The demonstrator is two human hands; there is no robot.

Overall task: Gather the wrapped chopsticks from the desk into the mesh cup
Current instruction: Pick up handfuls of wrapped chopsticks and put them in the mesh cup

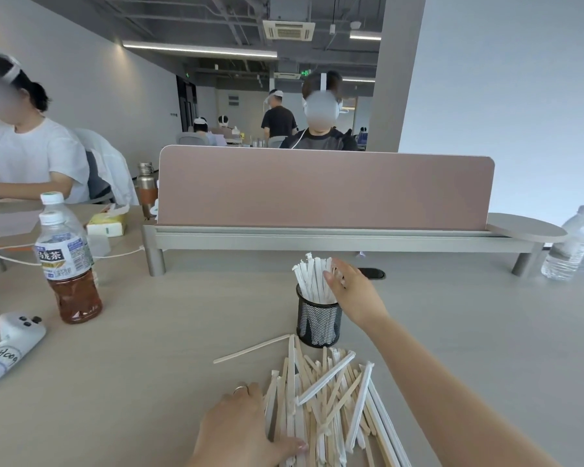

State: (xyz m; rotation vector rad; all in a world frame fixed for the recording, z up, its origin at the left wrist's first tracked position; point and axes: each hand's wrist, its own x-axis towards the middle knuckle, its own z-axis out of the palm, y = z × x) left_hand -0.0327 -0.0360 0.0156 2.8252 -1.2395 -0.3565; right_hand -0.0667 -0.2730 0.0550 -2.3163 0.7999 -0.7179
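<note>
Right hand (351,288) is reaching out to the mesh cup (318,320), fingers spread loosely against the wrapped chopsticks (312,279) standing upright in it; no firm grasp is showing. Left hand (240,426) is lying flat, palm down, fingers extended over the left edge of the loose pile of chopsticks (331,399), holding nothing. The pile, wrapped and bare sticks mixed, is lying on the worktop (149,348) just in front of the cup. A tea bottle (66,267) is standing well off to the left.
</note>
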